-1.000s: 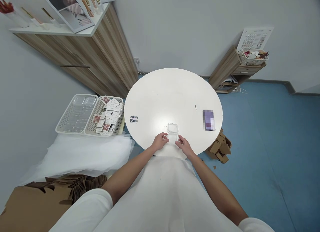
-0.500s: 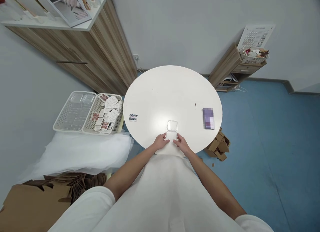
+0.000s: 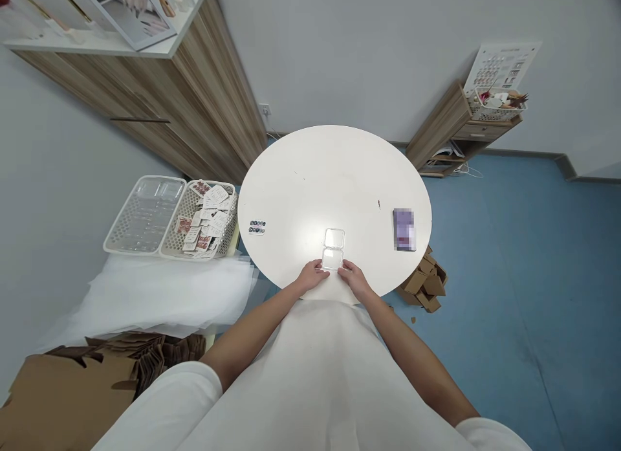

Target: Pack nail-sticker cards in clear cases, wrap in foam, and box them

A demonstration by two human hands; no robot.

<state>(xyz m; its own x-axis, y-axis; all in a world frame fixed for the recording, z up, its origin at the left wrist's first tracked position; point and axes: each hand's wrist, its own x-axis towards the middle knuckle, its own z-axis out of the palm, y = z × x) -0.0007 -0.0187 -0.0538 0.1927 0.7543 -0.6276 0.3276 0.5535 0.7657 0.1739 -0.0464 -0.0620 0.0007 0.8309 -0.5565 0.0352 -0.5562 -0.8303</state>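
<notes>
A small clear plastic case (image 3: pixel 332 258) lies open on the white oval table (image 3: pixel 334 173), near its front edge. Its lid (image 3: pixel 334 238) is folded back, away from me. My left hand (image 3: pixel 313 275) grips the left side, fingers bent at the edge and thumb by the front corner. On the opposite side, my right hand (image 3: pixel 354 278) holds the case the same way. Nothing shows inside the case. A small sheet of dark round pieces (image 3: pixel 257 227) rests at the table's left, and a purple pack (image 3: pixel 403 230), blurred out, at the right.
Left of the table stand a white basket of printed cards (image 3: pixel 208 221) and a basket of clear plastic cases (image 3: pixel 145 215). White sheets (image 3: pixel 169 292) and flat cardboard (image 3: pixel 72 386) lie nearer. Cardboard boxes (image 3: pixel 424 279) sit on the floor at right.
The open case has shifted slightly away from me, its lid now lying flatter. Both hands stay beside it, almost in place. The view has moved a little.
</notes>
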